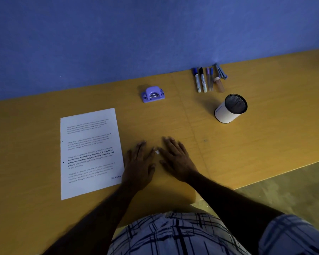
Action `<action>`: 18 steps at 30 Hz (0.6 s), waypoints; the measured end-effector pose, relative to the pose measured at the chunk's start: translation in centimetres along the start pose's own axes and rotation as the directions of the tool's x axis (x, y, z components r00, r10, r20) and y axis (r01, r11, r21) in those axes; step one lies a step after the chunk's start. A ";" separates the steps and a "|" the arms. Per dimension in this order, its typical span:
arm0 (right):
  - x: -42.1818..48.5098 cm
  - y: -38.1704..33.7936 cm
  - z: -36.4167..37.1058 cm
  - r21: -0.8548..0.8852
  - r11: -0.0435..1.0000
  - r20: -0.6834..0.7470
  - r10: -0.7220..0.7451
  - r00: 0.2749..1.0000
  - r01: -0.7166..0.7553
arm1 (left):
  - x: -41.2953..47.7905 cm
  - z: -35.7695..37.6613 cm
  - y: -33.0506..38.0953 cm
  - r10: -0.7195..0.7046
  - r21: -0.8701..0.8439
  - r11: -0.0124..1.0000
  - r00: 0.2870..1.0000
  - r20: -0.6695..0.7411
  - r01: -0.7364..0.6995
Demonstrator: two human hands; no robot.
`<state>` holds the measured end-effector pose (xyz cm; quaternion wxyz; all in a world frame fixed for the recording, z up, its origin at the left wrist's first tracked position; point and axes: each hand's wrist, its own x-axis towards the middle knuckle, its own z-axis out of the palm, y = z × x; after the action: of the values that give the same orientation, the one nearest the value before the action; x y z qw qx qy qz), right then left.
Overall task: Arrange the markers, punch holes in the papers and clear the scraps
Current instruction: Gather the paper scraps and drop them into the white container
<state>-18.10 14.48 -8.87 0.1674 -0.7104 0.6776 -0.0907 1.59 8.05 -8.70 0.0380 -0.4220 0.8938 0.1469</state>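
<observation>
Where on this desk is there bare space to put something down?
Bare patches: left of the paper; between the hole punch and the cup; right of the cup. Crowded: the marker row by the wall, and around the scraps between the left hand and right hand.

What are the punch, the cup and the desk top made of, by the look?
Hole punch: likely moulded plastic, lilac and matte, with thin metal bars showing in its front opening.
Cup: black mesh shows inside the rim, probably metal; the outside is smooth and white, perhaps a paper or plastic wrap.
Desk top: wood-grain laminate, judging by the even printed grain and a straight seam.
</observation>
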 end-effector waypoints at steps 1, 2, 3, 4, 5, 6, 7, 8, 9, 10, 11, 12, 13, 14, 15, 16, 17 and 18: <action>0.1 0.0 -0.1 0.033 0.999 -0.022 0.010 1.000 -0.009 | 0.0 -0.1 0.0 -0.006 -0.017 1.000 1.000 -0.006 0.006; 0.3 -0.1 -0.2 0.062 0.998 -0.045 0.025 0.999 -0.022 | 0.1 -0.2 0.0 -0.015 -0.043 0.999 1.000 -0.012 0.015; 0.6 -0.2 -0.3 0.090 0.995 -0.070 0.047 0.996 -0.041 | 0.2 -0.3 0.0 -0.028 -0.076 0.997 0.999 -0.019 0.026; 0.8 -0.3 -0.4 0.116 0.991 -0.095 0.075 0.993 -0.064 | 0.3 -0.4 0.1 -0.041 -0.104 0.994 0.999 -0.029 0.038; 1.1 -0.4 -0.5 0.140 0.986 -0.121 0.105 0.987 -0.088 | 0.5 -0.5 0.1 -0.054 -0.125 0.991 0.997 -0.046 0.048; 1.5 -0.5 -0.7 0.158 0.982 -0.144 0.128 0.981 -0.104 | 0.6 -0.6 0.2 -0.072 -0.146 0.987 0.995 -0.068 0.061; 1.8 -0.6 -0.7 0.171 0.978 -0.156 0.144 0.977 -0.116 | 0.8 -0.7 0.2 -0.093 -0.176 0.981 0.991 -0.093 0.076; 2.2 -0.6 -0.8 0.181 0.976 -0.157 0.153 0.976 -0.124 | 1.1 -0.7 0.3 -0.115 -0.212 0.973 0.987 -0.115 0.088; 2.4 -0.6 -0.8 0.194 0.973 -0.153 0.159 0.975 -0.128 | 1.3 -0.8 0.4 -0.132 -0.240 0.966 0.983 -0.130 0.098; 2.6 -0.6 -0.8 0.206 0.970 -0.153 0.160 0.975 -0.127 | 1.4 -0.8 0.4 -0.143 -0.256 0.961 0.980 -0.142 0.104; 2.8 -0.6 -0.7 0.219 0.968 -0.160 0.161 0.974 -0.124 | 1.6 -0.8 0.5 -0.148 -0.266 0.958 0.977 -0.153 0.103; 2.8 -0.6 -0.6 0.233 0.965 -0.171 0.163 0.972 -0.121 | 1.6 -0.7 0.5 -0.149 -0.276 0.956 0.974 -0.169 0.098; 2.9 -0.6 -0.4 0.249 0.961 -0.183 0.169 0.968 -0.121 | 1.6 -0.6 0.5 -0.152 -0.287 0.953 0.970 -0.191 0.092; 2.9 -0.7 -0.3 0.258 0.958 -0.193 0.176 0.965 -0.124 | 1.5 -0.4 0.5 -0.157 -0.297 0.951 0.964 -0.212 0.089; 2.9 -0.8 -0.1 0.262 0.957 -0.200 0.183 0.963 -0.128 | 1.4 -0.1 0.5 -0.166 -0.307 0.947 0.959 -0.229 0.091; 3.0 -1.0 0.0 0.263 0.956 -0.207 0.188 0.960 -0.131 | 1.4 0.1 0.5 -0.176 -0.314 0.945 0.954 -0.243 0.094; 3.1 -1.1 0.1 0.267 0.954 -0.215 0.195 0.957 -0.134 | 1.3 0.3 0.6 -0.182 -0.314 0.944 0.949 -0.256 0.096; 3.2 -1.2 0.2 0.270 0.953 -0.222 0.203 0.954 -0.140 | 1.3 0.4 0.7 -0.184 -0.308 0.946 0.947 -0.265 0.098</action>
<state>-16.66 11.33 -8.96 0.1773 -0.6047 0.7357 -0.2485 0.20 7.60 -9.20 -0.1456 -0.5033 0.8254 0.2103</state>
